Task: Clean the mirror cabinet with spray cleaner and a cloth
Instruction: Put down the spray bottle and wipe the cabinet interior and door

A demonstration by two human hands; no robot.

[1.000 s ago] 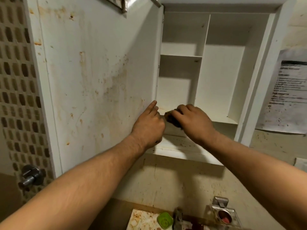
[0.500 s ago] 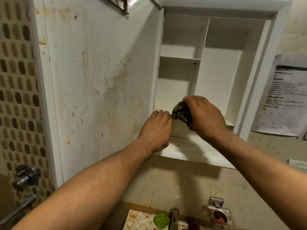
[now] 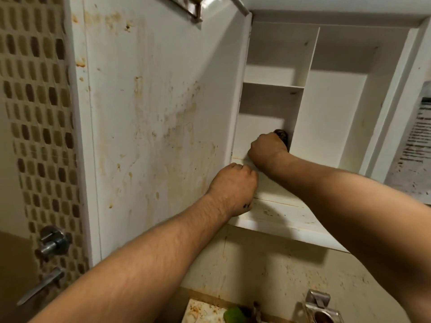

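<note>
The white mirror cabinet (image 3: 331, 127) stands open, with bare shelves and a vertical divider inside. Its door (image 3: 163, 117) swings out to the left, its inner face stained with rusty brown marks. My right hand (image 3: 268, 150) reaches into the lower left compartment and grips a dark cloth (image 3: 281, 135), which presses against the divider there. My left hand (image 3: 233, 185) has its fingers curled round the door's lower edge by the cabinet's bottom ledge. No spray cleaner is in view.
A brown mosaic tile strip (image 3: 35, 113) and metal tap fittings (image 3: 52, 240) are at the left. A printed paper (image 3: 417, 145) hangs on the right wall. Below are a stained sink top (image 3: 203, 311), a green object (image 3: 234, 314) and a metal holder (image 3: 319, 308).
My right hand has moved with the cloth from the bottom ledge deeper and higher into the left compartment. My left hand went from a pointing finger to fingers curled at the door edge.
</note>
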